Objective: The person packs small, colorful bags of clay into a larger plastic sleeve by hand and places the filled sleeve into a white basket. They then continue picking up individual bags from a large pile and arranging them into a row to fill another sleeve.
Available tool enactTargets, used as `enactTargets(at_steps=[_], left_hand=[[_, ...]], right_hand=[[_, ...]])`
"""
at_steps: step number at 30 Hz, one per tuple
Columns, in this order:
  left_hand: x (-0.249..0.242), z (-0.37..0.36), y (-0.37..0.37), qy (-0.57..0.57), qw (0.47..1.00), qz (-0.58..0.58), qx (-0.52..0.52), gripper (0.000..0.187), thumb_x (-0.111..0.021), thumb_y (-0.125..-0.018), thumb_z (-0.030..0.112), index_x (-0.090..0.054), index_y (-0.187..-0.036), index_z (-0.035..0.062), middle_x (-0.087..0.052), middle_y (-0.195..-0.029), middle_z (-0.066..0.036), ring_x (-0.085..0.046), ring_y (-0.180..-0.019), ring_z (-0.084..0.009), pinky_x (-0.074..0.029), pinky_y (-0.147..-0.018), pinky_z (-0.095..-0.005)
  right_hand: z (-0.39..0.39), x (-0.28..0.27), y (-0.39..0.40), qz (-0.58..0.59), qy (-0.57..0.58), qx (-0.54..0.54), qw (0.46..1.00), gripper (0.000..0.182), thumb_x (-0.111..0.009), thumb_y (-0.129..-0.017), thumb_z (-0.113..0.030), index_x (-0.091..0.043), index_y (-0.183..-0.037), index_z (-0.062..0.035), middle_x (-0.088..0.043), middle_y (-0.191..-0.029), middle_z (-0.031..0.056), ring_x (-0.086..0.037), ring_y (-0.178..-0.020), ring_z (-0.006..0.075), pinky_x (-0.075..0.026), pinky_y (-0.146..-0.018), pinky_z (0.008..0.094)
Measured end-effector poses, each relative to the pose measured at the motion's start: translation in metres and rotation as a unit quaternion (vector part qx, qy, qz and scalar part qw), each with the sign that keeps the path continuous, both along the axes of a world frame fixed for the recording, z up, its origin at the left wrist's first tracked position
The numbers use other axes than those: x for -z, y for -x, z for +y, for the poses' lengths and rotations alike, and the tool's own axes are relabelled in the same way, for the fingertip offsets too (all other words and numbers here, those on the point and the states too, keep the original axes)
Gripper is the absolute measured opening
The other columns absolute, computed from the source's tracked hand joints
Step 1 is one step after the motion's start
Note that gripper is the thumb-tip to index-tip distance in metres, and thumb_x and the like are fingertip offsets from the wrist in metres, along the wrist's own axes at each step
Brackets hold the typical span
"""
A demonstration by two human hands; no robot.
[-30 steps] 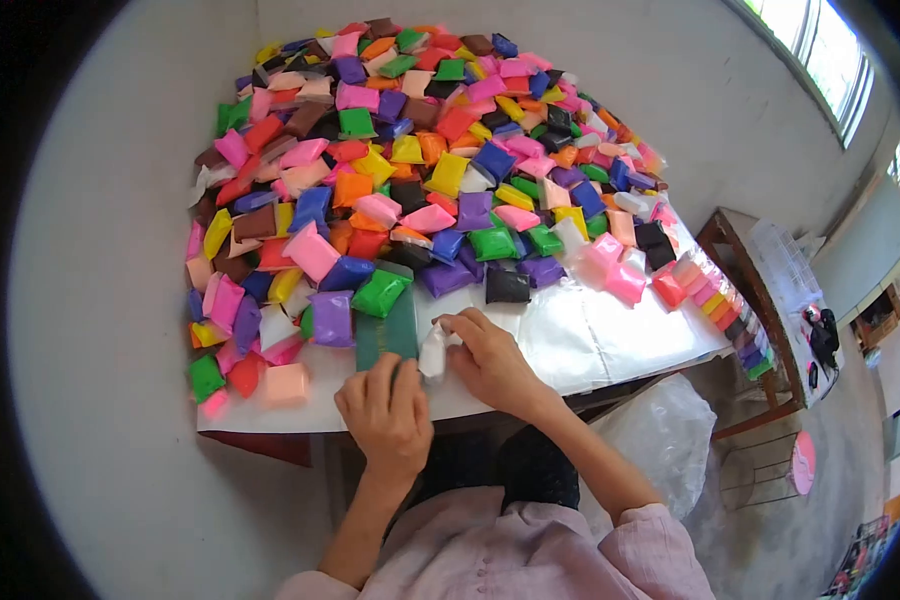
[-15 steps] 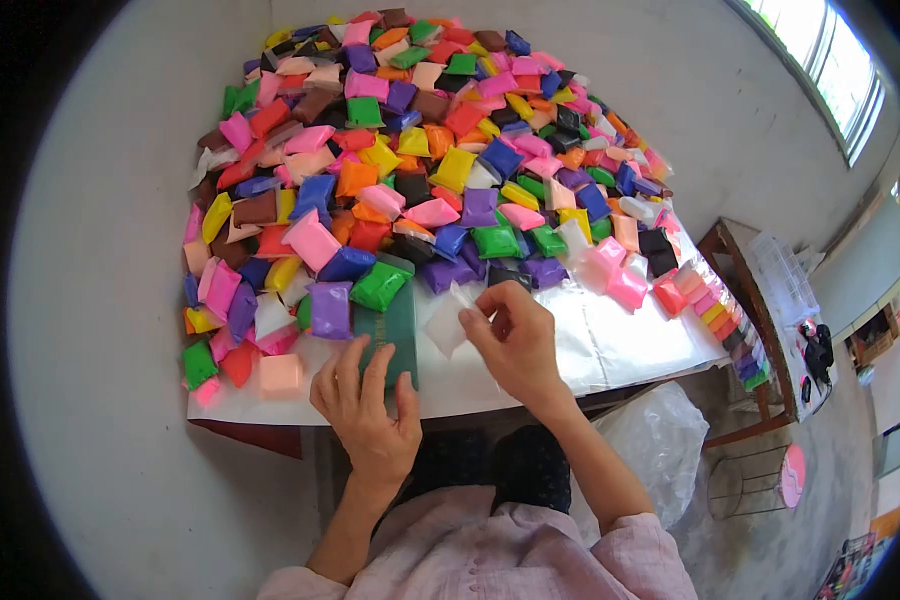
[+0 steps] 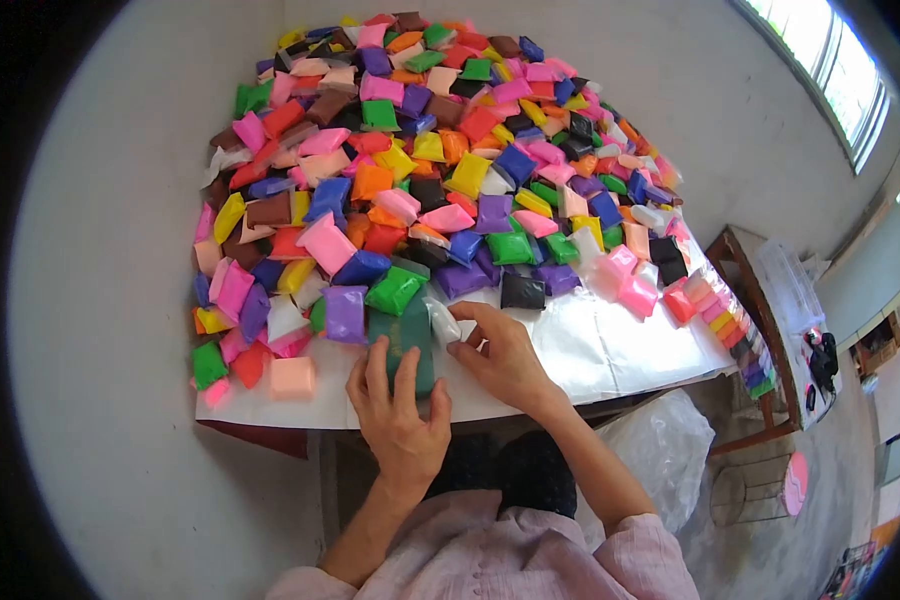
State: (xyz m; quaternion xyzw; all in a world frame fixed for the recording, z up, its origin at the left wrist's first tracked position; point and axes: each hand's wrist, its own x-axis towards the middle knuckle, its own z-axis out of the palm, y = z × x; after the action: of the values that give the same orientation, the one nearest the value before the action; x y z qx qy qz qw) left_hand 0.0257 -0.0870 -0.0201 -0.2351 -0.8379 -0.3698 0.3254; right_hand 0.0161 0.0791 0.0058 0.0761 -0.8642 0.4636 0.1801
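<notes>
While the left hand (image 3: 400, 420) lies fingers apart on a flat green block (image 3: 422, 335), the right hand (image 3: 505, 355) pinches a small packet (image 3: 444, 322), seemingly white-filled, at its right edge; colour-filled packets (image 3: 468, 175) heap behind, bare silver sheet (image 3: 610, 345) stretching rightward.

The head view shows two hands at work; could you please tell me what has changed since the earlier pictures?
The white packet has moved farther forward since the first picture, along the right side of the flat green item; the right hand still touches it. The left hand, first close to that packet, now spreads its fingers on the item. The heap of packets looks unchanged.
</notes>
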Motion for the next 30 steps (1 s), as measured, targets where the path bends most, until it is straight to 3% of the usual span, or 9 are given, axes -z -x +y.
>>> enactTargets(at_steps=[3, 9, 12, 15, 17, 24, 27, 30], left_hand=[[0.001, 0.003, -0.002, -0.008, 1.0, 0.001, 0.005, 0.044, -0.074, -0.077, 0.013, -0.062, -0.118, 0.0016, -0.049, -0.135, -0.02, -0.045, -0.119, -0.0415, -0.039, -0.1, -0.0522], [0.003, 0.002, 0.001, -0.012, 1.0, 0.014, 0.009, 0.047, -0.076, -0.074, 0.013, -0.063, -0.117, 0.0027, -0.05, -0.134, -0.02, -0.046, -0.117, -0.0415, -0.04, -0.098, -0.0519], [0.003, 0.0, 0.002, -0.006, 1.0, 0.021, 0.013, 0.048, -0.077, -0.073, 0.014, -0.063, -0.117, 0.003, -0.05, -0.133, -0.021, -0.047, -0.116, -0.0428, -0.042, -0.097, -0.0523], [0.004, -0.001, 0.003, 0.001, 0.999, 0.033, 0.015, 0.047, -0.077, -0.074, 0.015, -0.062, -0.117, 0.003, -0.05, -0.131, -0.023, -0.047, -0.114, -0.0458, -0.044, -0.095, -0.0534], [0.003, 0.0, 0.002, 0.001, 0.999, 0.033, 0.017, 0.047, -0.077, -0.074, 0.015, -0.062, -0.118, 0.0029, -0.05, -0.132, -0.023, -0.047, -0.114, -0.046, -0.044, -0.095, -0.0534], [0.004, -0.003, 0.001, 0.005, 0.999, 0.018, 0.029, 0.049, -0.076, -0.074, 0.012, -0.062, -0.12, 0.0036, -0.049, -0.134, -0.022, -0.046, -0.118, -0.0449, -0.042, -0.098, -0.0533], [0.003, -0.005, -0.001, 0.015, 1.0, 0.006, 0.025, 0.051, -0.076, -0.073, 0.009, -0.061, -0.123, 0.0046, -0.048, -0.137, -0.02, -0.044, -0.124, -0.0418, -0.039, -0.102, -0.0529], [-0.006, -0.007, -0.006, 0.05, 0.998, 0.02, 0.012, 0.051, -0.074, -0.076, 0.012, -0.06, -0.124, 0.0036, -0.049, -0.137, -0.02, -0.043, -0.128, -0.0419, -0.038, -0.104, -0.0526]], right_hand=[[0.0, 0.0, 0.0, 0.02, -0.064, 0.027, 0.997, 0.039, -0.071, -0.081, -0.008, -0.054, -0.117, -0.0027, -0.063, -0.107, 0.0161, -0.066, -0.073, 0.0286, -0.052, -0.067, 0.0398], [-0.001, 0.006, 0.005, 0.023, -0.085, 0.037, 0.995, 0.044, -0.072, -0.081, -0.012, -0.052, -0.12, -0.0052, -0.063, -0.107, 0.0143, -0.066, -0.073, 0.0297, -0.052, -0.066, 0.0407], [0.0, 0.003, 0.003, 0.015, -0.074, 0.064, 0.995, 0.046, -0.075, -0.078, -0.007, -0.055, -0.119, -0.0048, -0.064, -0.105, 0.0113, -0.065, -0.069, 0.0223, -0.052, -0.063, 0.0343], [0.0, 0.008, 0.004, 0.016, -0.112, 0.059, 0.992, 0.049, -0.074, -0.08, -0.012, -0.051, -0.123, -0.0063, -0.062, -0.107, 0.0134, -0.066, -0.074, 0.0294, -0.052, -0.067, 0.0406], [0.0, 0.007, 0.005, 0.019, -0.12, 0.053, 0.991, 0.052, -0.074, -0.079, -0.012, -0.051, -0.125, -0.0064, -0.061, -0.109, 0.0136, -0.066, -0.076, 0.0288, -0.052, -0.068, 0.0402], [0.002, -0.001, -0.002, -0.028, -0.08, 0.044, 0.995, 0.062, -0.076, -0.077, -0.016, -0.049, -0.132, -0.0055, -0.06, -0.113, 0.0143, -0.066, -0.08, 0.0286, -0.053, -0.072, 0.0407], [0.002, 0.005, 0.0, -0.017, -0.101, 0.058, 0.993, 0.062, -0.076, -0.076, -0.01, -0.051, -0.133, -0.0044, -0.061, -0.112, 0.0136, -0.064, -0.078, 0.0248, -0.053, -0.071, 0.0367], [0.004, 0.005, 0.001, -0.015, -0.124, 0.052, 0.991, 0.06, -0.073, -0.078, -0.009, -0.051, -0.133, -0.0037, -0.061, -0.111, 0.0145, -0.065, -0.08, 0.0275, -0.053, -0.072, 0.0389]])
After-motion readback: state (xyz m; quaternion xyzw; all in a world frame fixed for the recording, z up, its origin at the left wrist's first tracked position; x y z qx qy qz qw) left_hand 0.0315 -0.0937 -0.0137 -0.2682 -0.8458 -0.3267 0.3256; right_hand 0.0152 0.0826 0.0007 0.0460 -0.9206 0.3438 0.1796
